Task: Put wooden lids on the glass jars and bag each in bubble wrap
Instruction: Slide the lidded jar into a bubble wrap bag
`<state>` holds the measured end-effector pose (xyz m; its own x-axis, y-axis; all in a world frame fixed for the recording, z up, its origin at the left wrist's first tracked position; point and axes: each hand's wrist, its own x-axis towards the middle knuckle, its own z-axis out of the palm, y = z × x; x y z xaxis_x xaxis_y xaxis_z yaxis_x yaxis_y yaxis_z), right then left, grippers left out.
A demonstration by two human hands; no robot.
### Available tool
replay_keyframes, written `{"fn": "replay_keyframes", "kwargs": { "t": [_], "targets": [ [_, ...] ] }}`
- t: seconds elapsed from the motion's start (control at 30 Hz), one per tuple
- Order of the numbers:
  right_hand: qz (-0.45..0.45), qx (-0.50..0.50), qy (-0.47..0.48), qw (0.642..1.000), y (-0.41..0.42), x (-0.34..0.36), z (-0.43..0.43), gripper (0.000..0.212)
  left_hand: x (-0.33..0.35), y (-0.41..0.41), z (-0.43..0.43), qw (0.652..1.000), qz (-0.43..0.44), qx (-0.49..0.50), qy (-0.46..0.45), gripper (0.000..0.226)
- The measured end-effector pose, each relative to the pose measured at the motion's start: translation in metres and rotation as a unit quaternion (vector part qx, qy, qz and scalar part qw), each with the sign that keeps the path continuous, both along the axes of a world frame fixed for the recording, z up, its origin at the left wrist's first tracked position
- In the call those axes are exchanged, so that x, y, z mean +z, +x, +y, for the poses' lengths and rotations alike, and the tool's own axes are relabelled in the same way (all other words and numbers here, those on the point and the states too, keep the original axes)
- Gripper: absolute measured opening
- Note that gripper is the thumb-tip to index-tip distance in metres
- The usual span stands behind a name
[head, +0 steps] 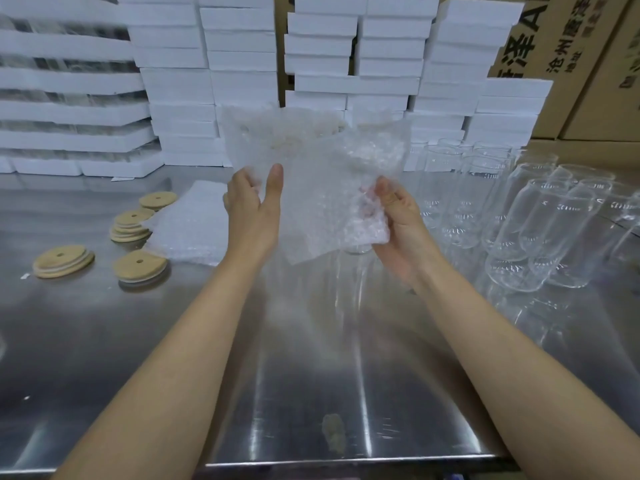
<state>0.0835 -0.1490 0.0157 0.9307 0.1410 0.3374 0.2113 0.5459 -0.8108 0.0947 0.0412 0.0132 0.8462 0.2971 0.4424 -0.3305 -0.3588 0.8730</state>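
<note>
Above a steel table [311, 375], the left hand [251, 213] pinches a bubble wrap bag [322, 174], and the right hand [401, 223] curls round its lower corner.

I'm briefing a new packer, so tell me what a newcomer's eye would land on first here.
First, the bubble wrap held up mid-frame, the left hand holding one edge and the right hand gripping the other. Next, the crowd of clear glass jars on the right of the steel table, and the wooden lids in small stacks on its left. Behind rise stacks of white foam boxes.
</note>
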Motion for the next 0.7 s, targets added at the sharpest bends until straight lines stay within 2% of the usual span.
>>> {"fn": "replay_keyframes", "kwargs": {
  "t": [0.1, 0.2, 0.27, 0.3, 0.37, 0.4, 0.47, 0.53, 0.57, 0.63, 0.7],
  "targets": [
    [0.012, 0.026, 0.034, 0.999, -0.002, 0.003, -0.003, 0.028, 0.003, -0.002, 0.004, 0.998, 0.003, -0.041, -0.041, 0.046],
    [0.026, 0.0, 0.061, 0.998, -0.004, 0.006, -0.002, 0.017, 0.014, -0.006, 0.011, 0.982, -0.008, -0.157, -0.106, 0.028],
    [0.031, -0.079, 0.071, 0.994, -0.002, 0.005, -0.001, 0.013, 0.021, -0.01, 0.016, 0.955, 0.008, -0.226, -0.192, 0.023],
    [0.025, -0.163, 0.05, 0.985, -0.003, 0.004, -0.002, 0.013, 0.025, -0.012, 0.021, 0.932, 0.02, -0.249, -0.261, 0.022],
    [-0.036, -0.349, -0.04, 0.936, -0.002, -0.001, -0.008, 0.017, 0.036, -0.013, 0.034, 0.867, 0.017, -0.263, -0.423, 0.024],
    [-0.077, -0.41, -0.084, 0.905, -0.001, -0.004, -0.01, 0.019, 0.042, -0.013, 0.041, 0.838, -0.02, -0.238, -0.49, 0.024],
    [-0.132, -0.469, -0.152, 0.86, 0.002, -0.01, -0.011, 0.024, 0.05, -0.012, 0.051, 0.818, -0.172, -0.08, -0.543, 0.021],
    [-0.147, -0.481, -0.214, 0.838, 0.008, -0.016, -0.009, 0.03, 0.052, -0.013, 0.06, 0.834, -0.305, 0.145, -0.436, 0.021],
    [-0.153, -0.482, -0.251, 0.825, 0.01, -0.019, -0.009, 0.034, 0.05, -0.013, 0.061, 0.842, -0.344, 0.214, -0.356, 0.023],
    [-0.175, -0.492, -0.316, 0.792, 0.013, -0.026, -0.008, 0.042, 0.047, -0.014, 0.057, 0.856, -0.389, 0.25, -0.23, 0.03],
    [-0.209, -0.487, -0.33, 0.781, 0.011, -0.028, -0.006, 0.043, 0.044, -0.018, 0.045, 0.867, -0.435, 0.228, -0.083, 0.033]
  ]
}}
